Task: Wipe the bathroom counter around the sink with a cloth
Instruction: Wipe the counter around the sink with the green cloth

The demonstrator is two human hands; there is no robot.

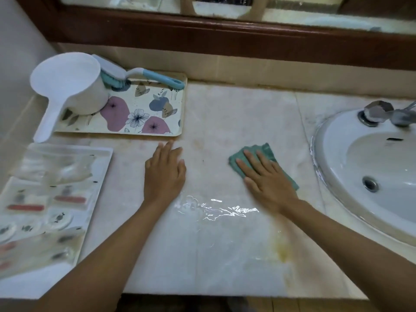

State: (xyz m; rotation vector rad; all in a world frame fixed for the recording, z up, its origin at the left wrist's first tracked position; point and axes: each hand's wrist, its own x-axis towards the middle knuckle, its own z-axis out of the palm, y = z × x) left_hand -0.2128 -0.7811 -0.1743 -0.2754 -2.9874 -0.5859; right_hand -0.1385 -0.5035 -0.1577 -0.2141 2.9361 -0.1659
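head view: right grip (267,181) lies flat, fingers straight, pressing the green cloth (239,162) onto the desk (225,113); the cloth sits under it, long axis slanting far-left to near-right, sink (333,140) off to its right. left grip (164,174) rests released on bare desk, well apart. wet streak (216,209) lies nearer the person, between both

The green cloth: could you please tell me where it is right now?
In the head view, the green cloth lies on the counter under the right hand, just left of the sink.
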